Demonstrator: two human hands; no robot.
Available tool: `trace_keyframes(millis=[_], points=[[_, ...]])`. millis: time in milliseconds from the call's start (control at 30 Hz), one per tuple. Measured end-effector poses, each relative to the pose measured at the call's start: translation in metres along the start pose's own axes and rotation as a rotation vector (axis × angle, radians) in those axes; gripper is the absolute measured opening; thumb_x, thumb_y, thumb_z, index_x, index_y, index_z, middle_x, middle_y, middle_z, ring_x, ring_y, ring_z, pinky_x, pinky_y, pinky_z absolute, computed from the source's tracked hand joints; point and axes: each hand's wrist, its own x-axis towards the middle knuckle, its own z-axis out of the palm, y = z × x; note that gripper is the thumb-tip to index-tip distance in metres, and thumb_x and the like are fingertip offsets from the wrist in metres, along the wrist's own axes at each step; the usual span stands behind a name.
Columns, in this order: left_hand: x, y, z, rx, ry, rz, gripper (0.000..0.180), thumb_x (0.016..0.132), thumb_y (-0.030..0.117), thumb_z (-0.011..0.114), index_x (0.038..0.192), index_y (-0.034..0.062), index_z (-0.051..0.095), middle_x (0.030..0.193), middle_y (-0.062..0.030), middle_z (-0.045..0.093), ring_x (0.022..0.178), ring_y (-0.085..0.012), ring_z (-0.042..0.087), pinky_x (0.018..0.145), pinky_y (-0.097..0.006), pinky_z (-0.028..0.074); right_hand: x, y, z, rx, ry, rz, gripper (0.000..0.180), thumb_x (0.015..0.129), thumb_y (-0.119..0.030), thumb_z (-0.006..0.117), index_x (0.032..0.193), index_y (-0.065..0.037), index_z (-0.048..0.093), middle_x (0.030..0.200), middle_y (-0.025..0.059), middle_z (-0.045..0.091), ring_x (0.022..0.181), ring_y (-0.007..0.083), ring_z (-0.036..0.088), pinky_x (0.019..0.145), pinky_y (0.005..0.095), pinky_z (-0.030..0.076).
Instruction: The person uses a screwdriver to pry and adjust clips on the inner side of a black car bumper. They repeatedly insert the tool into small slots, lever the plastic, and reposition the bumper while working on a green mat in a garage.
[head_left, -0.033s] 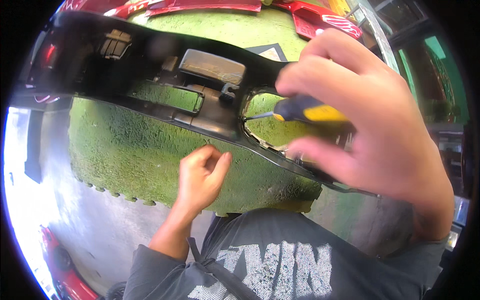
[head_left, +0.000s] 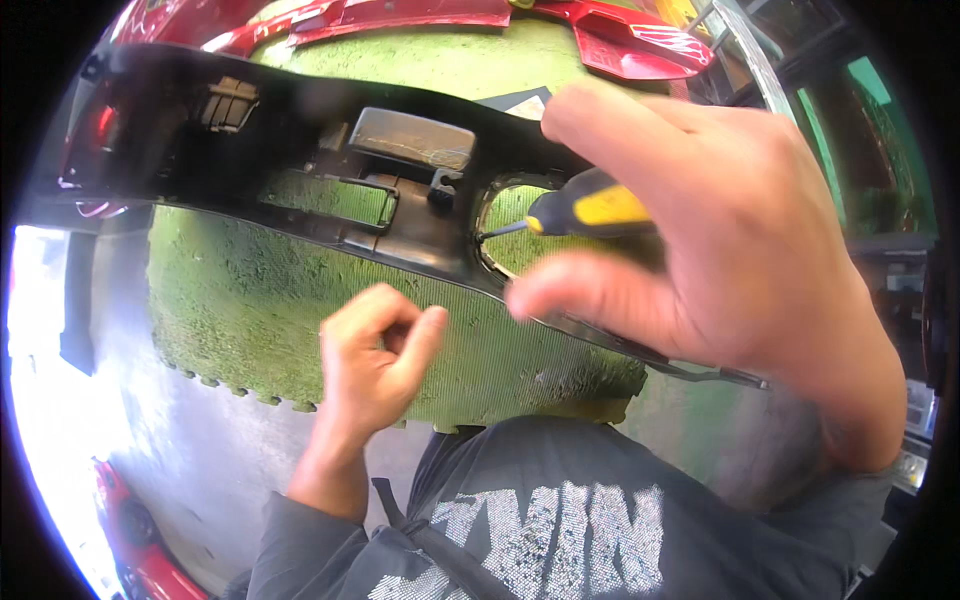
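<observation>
Head view: right hand [head_left: 715, 225] gripping a yellow-and-black screwdriver [head_left: 606, 206], left hand [head_left: 368, 352] curled closed.
Blade [head_left: 508, 230] at the left edge of an oval opening [head_left: 512, 207] in a long black plastic panel [head_left: 180, 135], right end partly hidden behind the right hand; green foam matting [head_left: 250, 285] beneath, visible through the openings; glossy red body panels [head_left: 640, 50] beyond.

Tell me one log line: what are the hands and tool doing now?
right hand: at screwdriver | tip: at black panel opening's rim | left hand: loosely curled
</observation>
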Motion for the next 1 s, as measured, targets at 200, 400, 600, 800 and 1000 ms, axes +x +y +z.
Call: trace_keyframes(millis=[200,400,600,800,1000], points=[[0.104,0.041,-0.003,0.572,-0.309,0.559,0.016,0.090,0.020,0.087,0.088,0.0081,0.076,0.080,-0.0095,0.074,0.077,-0.0333,0.073,0.071,-0.048,0.057,-0.029,0.008,0.004,0.007,0.149,-0.053,0.033,0.093,-0.016,0.082,0.123,-0.009,0.070,0.111,0.0112,0.073,0.099,0.0320,0.076,0.081,0.0459,0.058],[0.126,0.044,0.033,1.075,-0.559,0.633,0.014,0.087,0.027,0.081,0.092,0.0138,0.079,0.083,-0.0105,0.077,0.082,-0.0363,0.076,0.076,-0.052,0.058,-0.052,0.032,0.004,0.117,0.137,-0.281,0.017,0.088,-0.003,0.072,0.105,-0.004,0.074,0.114,0.0108,0.067,0.110,0.0327,0.070,0.088,0.0458,0.060],[0.128,0.047,0.048,1.008,-0.524,0.805,0.012,0.079,0.025,0.084,0.089,0.0182,0.080,0.109,-0.0040,0.074,0.128,-0.0276,0.061,0.110,-0.054,0.045,-0.063,0.049,0.001,-0.049,0.146,-0.477,0.015,0.093,-0.015,0.073,0.103,-0.006,0.079,0.111,0.0088,0.072,0.111,0.0315,0.074,0.094,0.0452,0.063],[0.151,0.008,0.051,1.051,-0.623,0.775,0.012,0.084,0.027,0.083,0.092,0.0173,0.084,0.114,-0.0028,0.071,0.127,-0.0287,0.062,0.127,-0.065,0.034,-0.079,0.057,-0.005,-0.118,0.109,-0.492,0.014,0.091,-0.015,0.073,0.101,-0.010,0.080,0.105,0.0058,0.071,0.111,0.0280,0.073,0.094,0.0408,0.064],[0.141,0.030,0.049,1.171,-0.733,0.809,0.012,0.091,0.027,0.080,0.093,0.0154,0.082,0.105,-0.0022,0.071,0.127,-0.0261,0.064,0.130,-0.065,0.033,-0.096,0.080,-0.031,-0.072,0.204,-0.401,0.015,0.082,-0.001,0.074,0.095,-0.007,0.080,0.119,0.0071,0.078,0.107,0.0279,0.074,0.091,0.0403,0.063]])
